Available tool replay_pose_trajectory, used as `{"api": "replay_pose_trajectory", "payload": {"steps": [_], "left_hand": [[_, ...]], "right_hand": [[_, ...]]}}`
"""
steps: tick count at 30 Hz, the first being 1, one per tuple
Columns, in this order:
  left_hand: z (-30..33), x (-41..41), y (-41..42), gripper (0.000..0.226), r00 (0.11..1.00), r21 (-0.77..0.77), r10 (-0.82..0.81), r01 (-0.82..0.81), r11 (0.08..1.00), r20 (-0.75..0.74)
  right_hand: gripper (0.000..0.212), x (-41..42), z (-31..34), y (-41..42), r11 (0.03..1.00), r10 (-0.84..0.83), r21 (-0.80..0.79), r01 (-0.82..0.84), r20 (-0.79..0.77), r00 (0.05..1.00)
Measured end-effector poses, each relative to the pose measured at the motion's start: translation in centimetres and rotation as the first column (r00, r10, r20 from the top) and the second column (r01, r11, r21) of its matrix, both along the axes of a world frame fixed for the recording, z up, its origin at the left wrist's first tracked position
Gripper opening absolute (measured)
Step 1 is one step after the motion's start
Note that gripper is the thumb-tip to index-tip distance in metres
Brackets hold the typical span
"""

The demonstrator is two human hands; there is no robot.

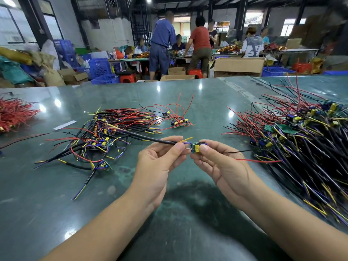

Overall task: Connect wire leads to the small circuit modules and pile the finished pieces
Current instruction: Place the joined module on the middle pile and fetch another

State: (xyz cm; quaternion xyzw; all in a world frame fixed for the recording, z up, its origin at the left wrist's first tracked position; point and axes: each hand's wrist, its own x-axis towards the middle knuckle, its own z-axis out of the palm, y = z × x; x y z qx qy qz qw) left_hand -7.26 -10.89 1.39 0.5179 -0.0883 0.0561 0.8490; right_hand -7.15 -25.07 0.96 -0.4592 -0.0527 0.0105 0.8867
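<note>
Two bare hands meet above the middle of the dark green surface [188,213], each with its fingers curled round a part of one assembly. The left hand [160,161] pinches the end of a black sheathed cable [150,138] between thumb and forefinger, just where its yellow lead [186,139] and blue lead stick out; the cable runs off to the left over a heap. The right hand [220,162] grips a small circuit module [196,147] between thumb and fingertips; the module carries a yellow component and sits right between the two hands, clear of the surface. A thin black wire [237,152] and a red wire [258,160] trail from the module to the right. To the left lies a tangled pile of cables and modules [101,132]. A few modules with red wires [178,121] lie beyond the hands. On the right spreads a large heap of black cables and circuit modules [301,140], and a bundle of red wires [15,113] lies at the far left edge. A white strip [65,125] lies near the left pile. People stand and sit at other tables in the background, among cardboard boxes and blue crates.
</note>
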Motion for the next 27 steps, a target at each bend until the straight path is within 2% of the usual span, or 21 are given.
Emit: {"api": "replay_pose_trajectory", "payload": {"steps": [4, 7, 11, 14, 15, 17, 20, 23, 27], "left_hand": [[0.2, 0.3, 0.5, 0.016, 0.994, -0.075, -0.111, 0.111, 0.991, 0.008], [0.2, 0.4, 1.1, 0.016, 0.992, -0.055, -0.129, 0.129, 0.99, 0.003], [0.1, 0.2, 1.2, 0.015, 0.994, 0.155, 0.005, -0.022, 0.988, 0.108], [0.1, -0.1, 0.7, 0.015, 0.978, 0.254, 0.066, -0.115, 0.96, 0.196], [0.2, -0.1, 0.6, 0.014, 0.982, 0.219, 0.079, -0.116, 0.969, 0.17], [0.3, 0.1, 0.4, 0.013, 0.997, 0.053, 0.052, -0.055, 0.997, 0.059], [0.5, 0.3, 0.3, 0.014, 0.998, -0.148, -0.025, 0.016, 0.989, -0.059], [0.6, 0.3, 0.2, 0.013, 0.989, -0.21, -0.057, 0.028, 0.977, -0.133], [0.6, 0.5, 0.7, 0.014, 0.95, -0.214, -0.089, 0.024, 0.977, -0.3]], "right_hand": [[0.017, -0.2, 0.4, -0.2, 0.994, 0.082, 0.067, -0.082, 0.003, 0.997], [0.019, -0.3, 0.6, 0.0, 0.999, 0.017, -0.031, -0.016, 0.059, 0.998], [0.011, -0.4, 0.7, 0.2, 0.955, -0.119, -0.251, 0.16, 0.173, 0.978], [0.01, -0.5, 0.7, 0.2, 0.959, -0.172, -0.2, 0.203, 0.161, 0.972], [0.01, -0.5, 0.8, 0.2, 0.97, -0.166, -0.154, 0.189, 0.152, 0.974], [0.017, -0.6, 1.0, 0.2, 0.99, -0.12, -0.058, 0.129, 0.139, 0.983], [0.021, -0.7, 1.0, 0.3, 0.999, -0.051, -0.004, 0.052, 0.132, 0.99], [0.02, -0.7, 0.7, 0.2, 0.999, -0.037, -0.027, 0.041, 0.134, 0.99], [0.024, -0.7, 0.2, -0.1, 0.991, -0.025, -0.128, 0.047, 0.163, 0.986]]}}
